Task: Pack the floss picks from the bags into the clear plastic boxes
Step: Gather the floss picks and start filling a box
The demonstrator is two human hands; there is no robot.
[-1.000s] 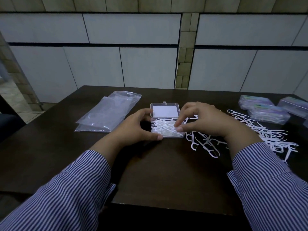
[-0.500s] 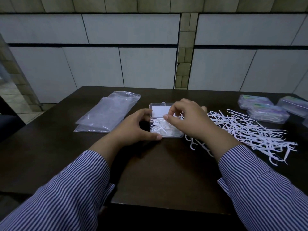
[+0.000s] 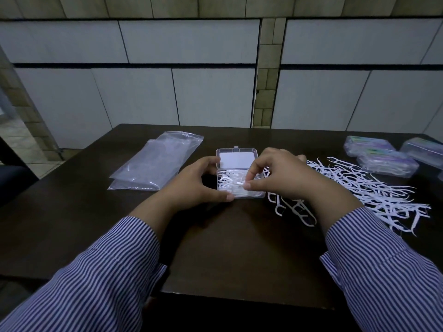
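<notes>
Head view. An open clear plastic box (image 3: 240, 174) sits at frame centre on the dark bench (image 3: 239, 248), lid hinged back toward the wall, its tray part-filled with white floss picks.

The left hand (image 3: 201, 182) grips the box's left wall, thumb curled along the near edge. The right hand (image 3: 279, 174) covers the box's right side; its grip pinches a floss pick (image 3: 237, 182) over the tray.

Loose floss picks (image 3: 364, 190) lie spread at centre right, partly hidden behind the right wrist.

Empty clear bags (image 3: 155, 161) lie at centre left. Closed filled boxes (image 3: 386, 161) sit at far right.
</notes>
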